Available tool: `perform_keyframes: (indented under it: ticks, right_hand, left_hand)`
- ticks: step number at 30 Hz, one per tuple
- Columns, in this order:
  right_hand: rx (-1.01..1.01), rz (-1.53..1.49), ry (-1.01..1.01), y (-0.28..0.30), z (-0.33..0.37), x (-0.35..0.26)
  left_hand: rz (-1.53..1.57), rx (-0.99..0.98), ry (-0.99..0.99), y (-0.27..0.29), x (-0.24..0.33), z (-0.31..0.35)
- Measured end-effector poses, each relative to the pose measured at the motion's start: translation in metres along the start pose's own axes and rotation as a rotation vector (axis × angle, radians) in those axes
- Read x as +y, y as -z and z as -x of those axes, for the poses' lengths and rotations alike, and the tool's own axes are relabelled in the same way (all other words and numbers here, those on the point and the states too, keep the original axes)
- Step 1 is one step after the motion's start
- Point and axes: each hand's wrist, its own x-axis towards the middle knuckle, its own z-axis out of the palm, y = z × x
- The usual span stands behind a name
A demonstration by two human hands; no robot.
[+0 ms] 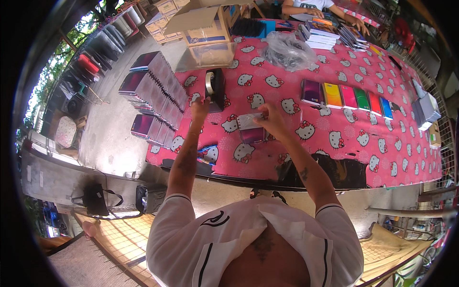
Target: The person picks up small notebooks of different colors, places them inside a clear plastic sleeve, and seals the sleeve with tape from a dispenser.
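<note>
My left hand is beside the near end of a black tape dispenser, its thumb and fingers apart. A roll of tape sits in the dispenser. Slightly right of it, my right hand pinches the upper right part of a clear plastic wrapper. The wrapper is around a dark purple notebook lying flat on the table. Whether a strip of tape is between my left fingers is too small to see.
Tall stacks of spiral notebooks rise at the left edge of the pink patterned table. A row of coloured notebooks lies right. Pens lie near the front edge. Crumpled plastic and a carton are farther back; a co-worker's hands are across.
</note>
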Motion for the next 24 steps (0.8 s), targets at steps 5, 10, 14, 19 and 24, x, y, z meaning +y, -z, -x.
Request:
perform_keyframes:
  ticks: [5, 10, 14, 19, 24]
  right_hand:
    - [0.137, 0.116, -0.023, 0.015, 0.003, 0.021]
    - [0.183, 0.151, 0.018, 0.014, 0.009, 0.01]
    - [0.249, 0.2, 0.066, -0.003, 0.017, 0.002]
    - [0.367, 0.151, 0.06, 0.001, 0.023, 0.008]
    - [0.343, 0.116, 0.026, -0.005, 0.019, 0.005]
  left_hand:
    - [0.744, -0.257, 0.311, -0.036, 0.031, 0.004]
    - [1.298, -0.28, 0.713, -0.048, 0.024, 0.053]
    - [-0.338, -0.177, -0.01, -0.005, 0.009, 0.025]
    - [0.202, -0.748, -0.792, 0.041, 0.162, 0.03]
    - [-0.218, -1.142, -1.024, 0.017, 0.222, 0.029]
